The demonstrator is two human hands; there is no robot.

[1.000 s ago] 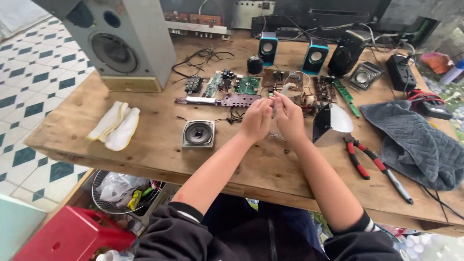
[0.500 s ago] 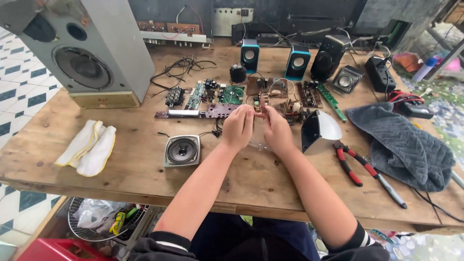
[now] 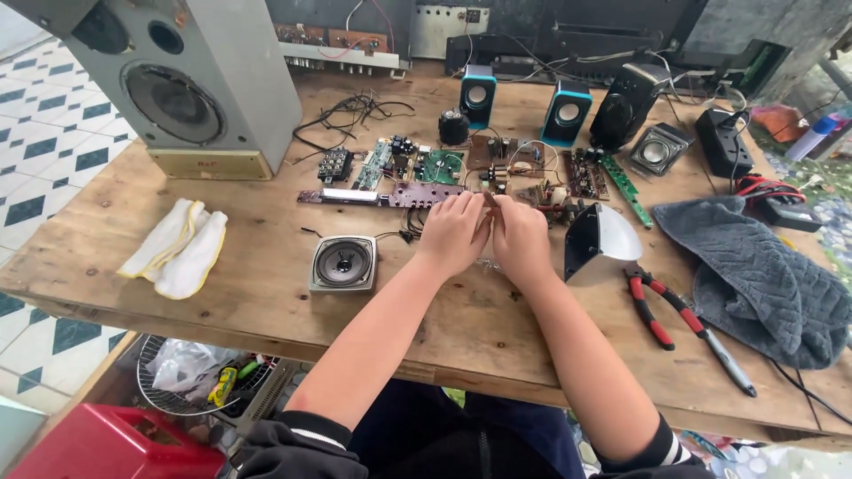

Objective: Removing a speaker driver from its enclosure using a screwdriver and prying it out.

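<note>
Two hands meet over a small part at the middle of a cluttered wooden bench [image 3: 266, 310].

From above, the left hand [image 3: 453, 232] and right hand [image 3: 522, 238] touch, fingers pressed together, pinching a small brown part [image 3: 489, 200] between them, just before the circuit boards [image 3: 417, 167]. A small speaker [image 3: 343, 263] lies left, red-handled pliers [image 3: 652, 306] right.

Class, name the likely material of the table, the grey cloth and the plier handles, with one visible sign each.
Table: unfinished wood, shown by grain and plank seams. Grey cloth: soft knitted or towelling fabric, with ribbed folds. Plier handles: probably rubber or plastic sleeves, red and black, matte.
</note>
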